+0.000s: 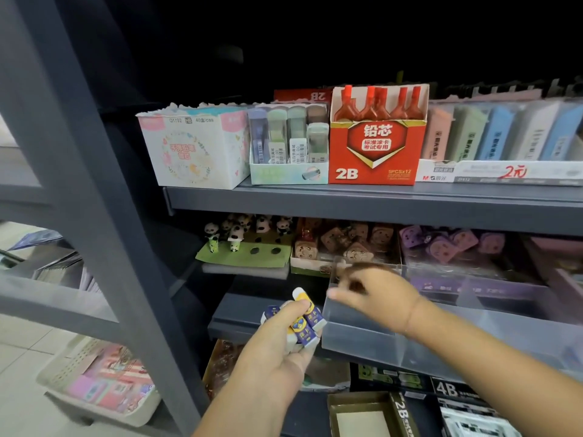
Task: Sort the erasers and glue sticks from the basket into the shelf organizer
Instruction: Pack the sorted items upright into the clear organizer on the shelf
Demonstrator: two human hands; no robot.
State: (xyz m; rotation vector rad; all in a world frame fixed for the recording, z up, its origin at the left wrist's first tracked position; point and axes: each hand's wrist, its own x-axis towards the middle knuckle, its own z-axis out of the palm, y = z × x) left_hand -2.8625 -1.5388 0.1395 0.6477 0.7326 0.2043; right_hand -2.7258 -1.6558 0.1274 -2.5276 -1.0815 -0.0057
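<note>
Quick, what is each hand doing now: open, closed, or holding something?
Left hand: gripping a bunch of erasers.
Right hand: blurred above the clear bin; cannot tell.

**Matt metal, frosted plastic, printed card**

The shelf (347,203) boards and the upright post (94,184) look like painted metal, dark grey, smooth and matt. The shelf organizer (356,329) on the middle shelf is translucent plastic, lightly frosted, with a soft sheen on its walls. The erasers (310,323) at near centre are white and matt at their bare ends, wrapped in glossy printed paper sleeves. On the far upper shelf, the red box (375,152) is glossy printed card. The white box (192,149) left of it is paler card with a rough, torn top edge. The basket (72,364) at near left is cream plastic, perforated and matt. The floor (19,342) tiles are smooth with a faint shine.
</note>
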